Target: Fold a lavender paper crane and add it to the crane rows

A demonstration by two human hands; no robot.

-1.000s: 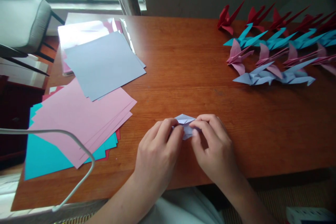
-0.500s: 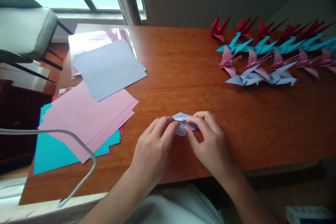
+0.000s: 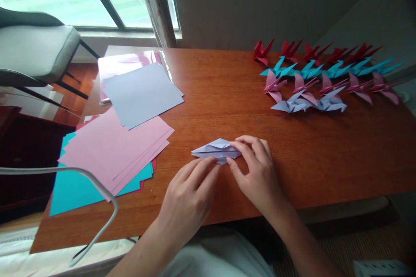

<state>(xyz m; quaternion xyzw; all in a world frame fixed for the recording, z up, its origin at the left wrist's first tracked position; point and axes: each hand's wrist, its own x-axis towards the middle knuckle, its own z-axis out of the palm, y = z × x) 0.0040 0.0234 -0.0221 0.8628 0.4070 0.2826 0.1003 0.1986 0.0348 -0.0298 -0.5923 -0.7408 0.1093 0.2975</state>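
A small lavender folded paper piece (image 3: pixel 214 150), long and pointed at its left end, lies flat on the wooden table (image 3: pixel 227 91) near the front edge. My right hand (image 3: pixel 256 173) pinches its right end between thumb and fingers. My left hand (image 3: pixel 191 194) rests just below the piece, fingers stretched out and loosely together, fingertips at its lower edge.
Stacks of loose pink (image 3: pixel 113 151), lavender (image 3: pixel 141 93), teal (image 3: pixel 74 188) and red sheets lie at the left. Rows of finished paper cranes (image 3: pixel 312 80) in red, teal, pink and lavender stand at the far right. A grey chair (image 3: pixel 35 52) sits by the window; a white cable (image 3: pixel 97 190) loops at the lower left.
My left hand has drawn back off the folded piece, uncovering its pointed left half. The right hand keeps its pinch. The camera has tilted, so everything sits lower in view.
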